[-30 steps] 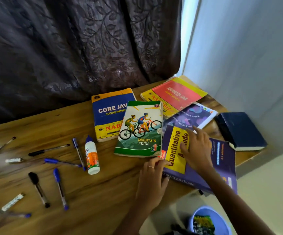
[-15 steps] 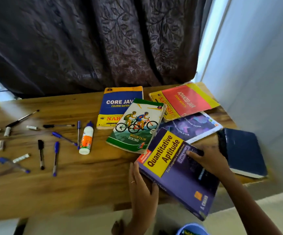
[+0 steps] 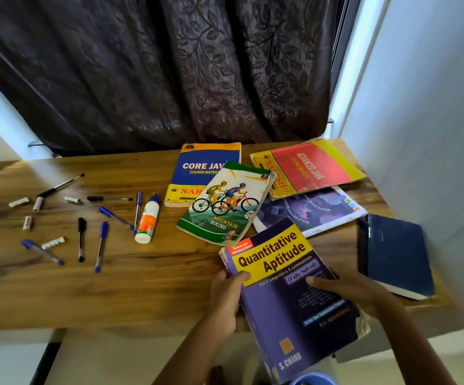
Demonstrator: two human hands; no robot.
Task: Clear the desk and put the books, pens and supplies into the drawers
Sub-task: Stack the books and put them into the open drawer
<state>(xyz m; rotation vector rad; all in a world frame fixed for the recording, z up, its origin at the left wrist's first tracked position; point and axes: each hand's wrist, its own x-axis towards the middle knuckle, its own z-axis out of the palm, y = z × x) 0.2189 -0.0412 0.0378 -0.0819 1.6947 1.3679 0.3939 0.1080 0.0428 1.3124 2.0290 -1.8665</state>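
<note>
Both hands grip the purple aptitude book point(image 3: 289, 295), held tilted over the desk point(image 3: 147, 287) front edge, its lower half hanging past it. The left hand point(image 3: 226, 294) pinches the spine side, thumb on the cover; the right hand point(image 3: 355, 289) clamps the opposite edge, fingers across the cover. It looks thick, heavy and worn at the corners, so a two-sided hold near the middle probably suits it best.

Home study: curtain point(image 3: 169, 73), textbook-strewn desk point(image 3: 142, 287)
</note>
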